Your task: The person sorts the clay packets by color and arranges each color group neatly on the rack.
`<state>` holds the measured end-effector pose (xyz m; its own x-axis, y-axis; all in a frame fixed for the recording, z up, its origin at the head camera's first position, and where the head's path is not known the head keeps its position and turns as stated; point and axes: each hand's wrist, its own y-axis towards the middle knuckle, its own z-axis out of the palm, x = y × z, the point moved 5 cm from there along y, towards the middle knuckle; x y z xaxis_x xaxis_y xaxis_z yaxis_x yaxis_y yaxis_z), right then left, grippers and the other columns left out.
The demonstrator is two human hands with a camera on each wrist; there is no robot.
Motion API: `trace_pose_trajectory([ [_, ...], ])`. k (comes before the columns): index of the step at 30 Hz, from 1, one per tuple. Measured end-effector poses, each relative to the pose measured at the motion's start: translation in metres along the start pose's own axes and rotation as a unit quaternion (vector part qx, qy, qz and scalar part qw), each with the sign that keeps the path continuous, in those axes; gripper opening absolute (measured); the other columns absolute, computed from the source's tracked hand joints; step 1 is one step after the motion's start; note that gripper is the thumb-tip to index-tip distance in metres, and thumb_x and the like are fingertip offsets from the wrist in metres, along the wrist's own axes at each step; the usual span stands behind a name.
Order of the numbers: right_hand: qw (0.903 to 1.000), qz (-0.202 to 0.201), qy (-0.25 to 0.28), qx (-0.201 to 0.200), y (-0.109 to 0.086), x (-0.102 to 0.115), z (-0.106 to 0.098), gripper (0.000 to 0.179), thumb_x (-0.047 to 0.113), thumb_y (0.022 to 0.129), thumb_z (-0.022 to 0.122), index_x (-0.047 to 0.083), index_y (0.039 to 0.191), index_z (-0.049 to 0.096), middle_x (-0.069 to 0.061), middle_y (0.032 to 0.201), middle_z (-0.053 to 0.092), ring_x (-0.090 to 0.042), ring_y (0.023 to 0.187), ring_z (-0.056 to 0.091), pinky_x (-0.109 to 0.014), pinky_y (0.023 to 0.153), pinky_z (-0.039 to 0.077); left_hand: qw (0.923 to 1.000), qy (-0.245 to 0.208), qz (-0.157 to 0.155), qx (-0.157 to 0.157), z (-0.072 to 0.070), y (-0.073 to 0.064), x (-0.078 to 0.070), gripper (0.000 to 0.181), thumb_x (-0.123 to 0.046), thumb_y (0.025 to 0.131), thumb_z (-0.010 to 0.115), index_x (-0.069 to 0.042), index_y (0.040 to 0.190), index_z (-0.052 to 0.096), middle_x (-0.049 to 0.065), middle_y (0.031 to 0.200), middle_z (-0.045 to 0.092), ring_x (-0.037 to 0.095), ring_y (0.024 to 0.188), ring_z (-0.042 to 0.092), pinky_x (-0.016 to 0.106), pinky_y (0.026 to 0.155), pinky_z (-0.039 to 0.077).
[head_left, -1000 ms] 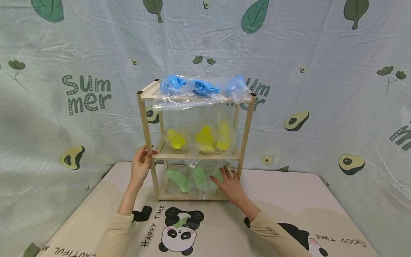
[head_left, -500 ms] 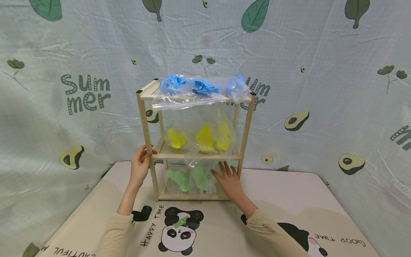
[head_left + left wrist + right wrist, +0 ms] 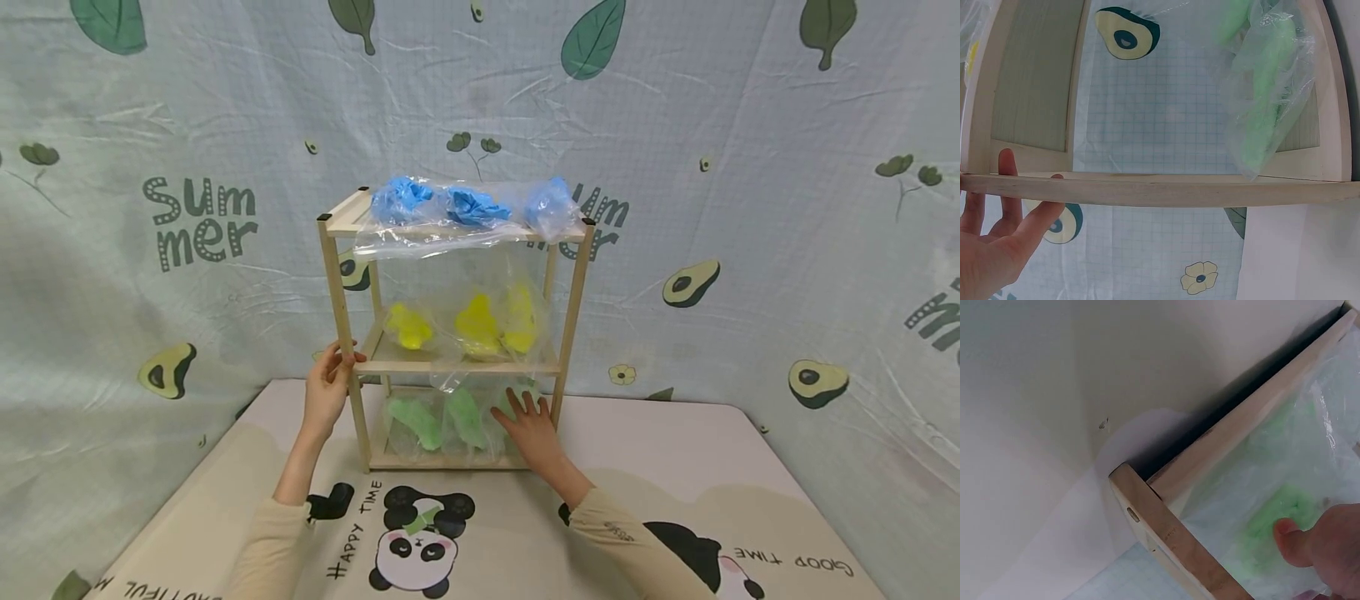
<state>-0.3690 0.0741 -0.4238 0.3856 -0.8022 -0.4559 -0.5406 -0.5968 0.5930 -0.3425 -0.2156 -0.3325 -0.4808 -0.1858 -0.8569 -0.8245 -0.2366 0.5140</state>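
My left hand (image 3: 327, 392) holds the left front post of a three-tier wooden shelf (image 3: 456, 367), near its middle board. In the left wrist view, fingertips show past the post's edge. On the bottom tier lie clear plastic bags with crumpled green contents (image 3: 467, 417). My right hand (image 3: 536, 433) rests at the right-hand end of that tier, fingers spread over a green-filled bag (image 3: 1266, 519). The right wrist view has the thumb pressing on this bag's film; the other fingers are mostly out of sight. That hand covers part of the bag in the head view.
Bags with yellow contents (image 3: 478, 325) fill the middle tier, one hanging over its front edge. Bags with crumpled blue contents (image 3: 474, 207) lie on top. The shelf stands on a table with a panda-print cover (image 3: 416, 550), before a printed cloth backdrop (image 3: 660, 125).
My right hand has shifted slightly over the bag at the right end of the bottom tier, its fingers rising and then lowering again. My left hand keeps its place on the post.
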Motion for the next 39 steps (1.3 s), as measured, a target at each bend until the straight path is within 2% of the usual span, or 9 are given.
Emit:
trace_pose_trajectory([
  [7,0.9998,-0.004,0.003,0.021,-0.003,0.003,0.0,0.055,0.006,0.069,0.074,0.032,0.113,0.055,-0.013,0.122,0.053,-0.026,0.1,0.057,-0.043,0.078,0.046,1.0,0.006,-0.001,-0.002,0.0,0.0,0.0,0.02,-0.021,0.093,0.044,-0.016,0.11,0.052,-0.018,0.082,0.058,-0.004,0.077,0.056,0.018,0.061,0.049],
  [9,0.9994,-0.012,0.013,0.028,-0.004,0.004,-0.001,0.056,0.005,0.069,0.075,0.031,0.114,0.055,-0.013,0.12,0.054,-0.026,0.098,0.058,-0.044,0.079,0.046,1.0,0.009,0.0,-0.003,-0.001,0.0,0.0,0.021,-0.021,0.093,0.044,-0.014,0.111,0.052,-0.018,0.082,0.058,-0.004,0.076,0.056,0.019,0.061,0.05],
  [12,0.997,-0.024,0.048,0.057,-0.004,0.005,-0.001,0.051,0.014,0.072,0.073,0.029,0.117,0.054,-0.013,0.12,0.054,-0.027,0.099,0.056,-0.047,0.082,0.043,0.9999,0.012,0.001,-0.005,-0.001,0.001,-0.001,0.023,-0.021,0.093,0.044,-0.012,0.112,0.052,-0.019,0.081,0.057,-0.005,0.076,0.056,0.019,0.061,0.05],
  [15,0.9884,-0.024,0.103,0.108,-0.004,0.006,0.0,0.049,0.032,0.076,0.066,0.025,0.122,0.052,-0.014,0.124,0.051,-0.031,0.105,0.053,-0.052,0.084,0.04,0.9999,0.015,0.002,-0.007,-0.002,0.001,-0.001,0.024,-0.021,0.093,0.044,-0.01,0.113,0.052,-0.019,0.081,0.057,-0.005,0.076,0.056,0.018,0.06,0.049],
  [18,0.9729,-0.01,0.159,0.167,-0.005,0.006,0.003,0.055,0.051,0.08,0.056,0.022,0.127,0.049,-0.015,0.13,0.046,-0.035,0.113,0.047,-0.058,0.088,0.036,0.9999,0.015,0.002,-0.006,-0.002,0.0,-0.001,0.024,-0.021,0.093,0.045,-0.009,0.113,0.052,-0.019,0.08,0.057,-0.005,0.076,0.056,0.017,0.059,0.049],
  [20,0.9648,-0.001,0.183,0.189,-0.006,0.007,0.005,0.058,0.057,0.083,0.048,0.022,0.128,0.048,-0.014,0.133,0.044,-0.037,0.116,0.045,-0.06,0.089,0.034,0.9999,0.014,0.001,-0.004,-0.002,0.0,-0.001,0.023,-0.02,0.093,0.045,-0.01,0.112,0.052,-0.019,0.081,0.057,-0.005,0.076,0.056,0.018,0.06,0.049],
  [23,0.9613,0.004,0.197,0.193,-0.007,0.007,0.008,0.052,0.056,0.088,0.041,0.023,0.128,0.049,-0.013,0.134,0.044,-0.037,0.118,0.044,-0.061,0.09,0.033,0.9999,0.011,0.001,-0.004,-0.001,0.0,0.0,0.021,-0.019,0.093,0.045,-0.011,0.111,0.052,-0.018,0.08,0.058,-0.004,0.076,0.056,0.02,0.061,0.05],
  [28,0.9655,-0.008,0.187,0.181,-0.01,0.008,0.01,0.04,0.044,0.095,0.036,0.024,0.126,0.051,-0.011,0.133,0.047,-0.034,0.117,0.046,-0.059,0.089,0.035,0.9999,0.007,0.005,-0.006,0.0,0.0,0.001,0.019,-0.018,0.093,0.046,-0.012,0.11,0.052,-0.018,0.08,0.058,-0.004,0.076,0.056,0.021,0.061,0.051],
  [39,0.9545,-0.011,0.194,0.226,-0.011,0.01,0.016,0.04,0.041,0.096,0.032,0.024,0.13,0.044,-0.008,0.137,0.042,-0.031,0.122,0.042,-0.057,0.094,0.032,1.0,0.006,0.0,-0.005,-0.001,0.0,0.0,0.021,-0.018,0.094,0.045,-0.01,0.112,0.052,-0.018,0.08,0.058,-0.003,0.076,0.056,0.017,0.061,0.049],
])
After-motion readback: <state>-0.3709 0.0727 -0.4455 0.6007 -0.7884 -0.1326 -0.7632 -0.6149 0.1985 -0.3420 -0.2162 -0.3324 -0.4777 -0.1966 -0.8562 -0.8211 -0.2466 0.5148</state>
